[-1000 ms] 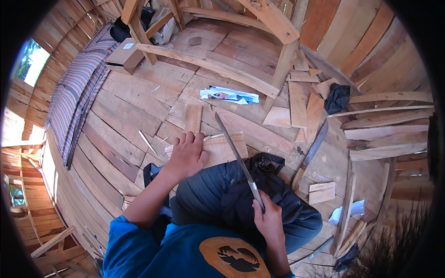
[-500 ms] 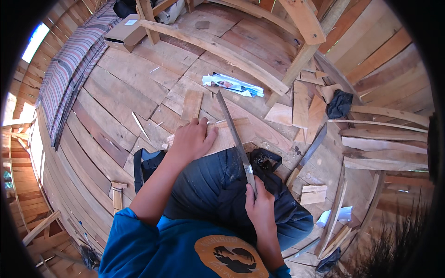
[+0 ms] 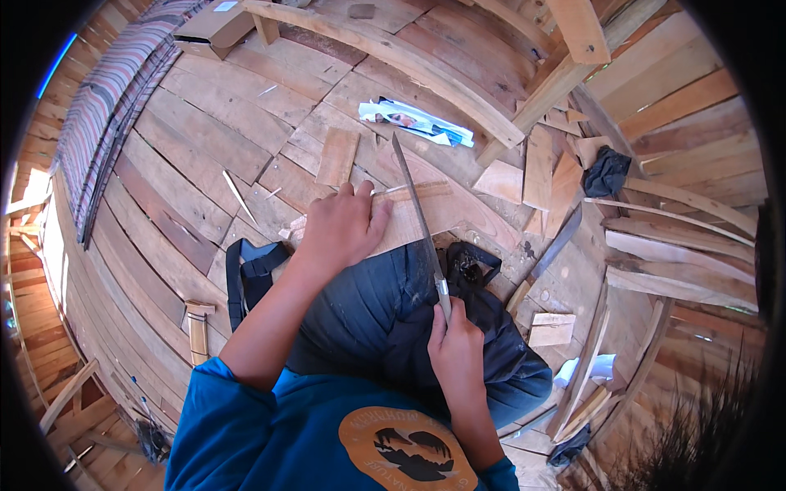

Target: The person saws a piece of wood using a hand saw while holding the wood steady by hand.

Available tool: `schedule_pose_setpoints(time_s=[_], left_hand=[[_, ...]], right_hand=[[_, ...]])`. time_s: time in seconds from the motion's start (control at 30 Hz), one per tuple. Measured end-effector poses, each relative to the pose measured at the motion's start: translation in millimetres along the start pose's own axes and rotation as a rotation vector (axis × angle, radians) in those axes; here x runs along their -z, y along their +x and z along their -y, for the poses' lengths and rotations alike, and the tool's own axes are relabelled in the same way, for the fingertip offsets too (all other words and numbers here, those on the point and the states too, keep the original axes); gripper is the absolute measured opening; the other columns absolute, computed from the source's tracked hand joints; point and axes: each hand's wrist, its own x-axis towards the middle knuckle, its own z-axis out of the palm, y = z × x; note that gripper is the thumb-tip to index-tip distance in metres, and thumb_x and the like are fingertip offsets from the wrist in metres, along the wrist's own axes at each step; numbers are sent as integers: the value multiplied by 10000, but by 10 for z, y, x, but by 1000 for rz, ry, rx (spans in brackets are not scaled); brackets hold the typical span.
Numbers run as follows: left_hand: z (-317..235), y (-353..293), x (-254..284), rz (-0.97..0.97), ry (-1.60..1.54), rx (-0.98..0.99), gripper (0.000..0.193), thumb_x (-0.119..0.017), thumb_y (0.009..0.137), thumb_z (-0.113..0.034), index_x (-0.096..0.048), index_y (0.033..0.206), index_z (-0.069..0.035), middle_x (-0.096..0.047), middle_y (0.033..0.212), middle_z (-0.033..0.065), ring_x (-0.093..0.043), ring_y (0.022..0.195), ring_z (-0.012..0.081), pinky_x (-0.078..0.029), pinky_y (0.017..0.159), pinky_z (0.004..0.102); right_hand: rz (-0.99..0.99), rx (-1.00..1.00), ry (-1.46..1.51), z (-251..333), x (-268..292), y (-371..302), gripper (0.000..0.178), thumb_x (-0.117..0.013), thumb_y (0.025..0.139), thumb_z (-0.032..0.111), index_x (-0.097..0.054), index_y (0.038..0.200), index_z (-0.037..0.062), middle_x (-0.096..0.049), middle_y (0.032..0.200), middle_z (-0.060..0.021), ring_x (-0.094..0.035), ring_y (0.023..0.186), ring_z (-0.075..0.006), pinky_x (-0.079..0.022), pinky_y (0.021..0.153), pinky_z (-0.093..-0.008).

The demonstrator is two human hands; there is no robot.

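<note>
My left hand (image 3: pixel 342 222) presses on a pale wooden board (image 3: pixel 393 229), its fingers curled over the far side. The board lies by my dark-trousered legs, its near part against the thigh. My right hand (image 3: pixel 457 340) is closed round the handle of a machete (image 3: pixel 419 200) with a long, narrow grey blade and a shiny collar. The blade points away from me and crosses over the board, to the right of my left hand. Whether its edge touches the wood I cannot tell. The machete's grip is mostly hidden by my fingers.
A second long blade (image 3: pixel 559 250) lies on the plank floor to the right, near wood offcuts (image 3: pixel 538 164). Beyond the board are a flat wood piece (image 3: pixel 337 155) and a crumpled printed wrapper (image 3: pixel 417 123). Timber beams (image 3: pixel 393 61) and a cardboard box (image 3: pixel 214 33) stand farther off.
The whole view has shifted, so the floor things appear higher in the picture. Both hands keep their hold, and the machete stays across the board with only a slight change of angle.
</note>
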Motion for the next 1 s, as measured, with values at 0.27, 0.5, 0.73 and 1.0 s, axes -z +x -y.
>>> schedule_pose_setpoints(time_s=[0.27, 0.5, 0.73, 1.0], left_hand=[[-14, 34, -32, -32, -42, 50, 398, -424, 986, -369, -585, 946, -6, -607, 743, 212, -635, 697, 403, -499, 639, 491], [22, 10, -70, -79, -36, -5, 421, -420, 988, -389, -597, 940, -9, -619, 742, 217, -643, 706, 402, -496, 633, 499], [-9, 87, -47, -23, -7, 0, 454, -408, 985, -412, -618, 932, -13, -638, 728, 224, -655, 717, 408, -510, 648, 506], [77, 135, 32, 156, -31, 89, 520, -371, 998, -441, -624, 1127, -5, -671, 842, 236, -654, 832, 406, -500, 738, 491]], right_hand=[[33, -57, -64, -29, 56, -259, 134, -555, 968, 146, -536, 992, 15, -626, 665, -212, -650, 588, -380, -511, 503, -447], [-1, -57, 18, 35, -104, 32, 143, -553, 967, 131, -540, 1017, -2, -586, 621, -238, -633, 598, -423, -475, 494, -470], [16, -55, -30, -82, -2, -239, 136, -555, 969, 133, -532, 985, 0, -594, 630, -234, -629, 598, -424, -479, 491, -472], [12, -20, 64, 20, -86, 19, 135, -563, 967, 122, -540, 973, -11, -585, 640, -247, -629, 607, -426, -463, 486, -462]])
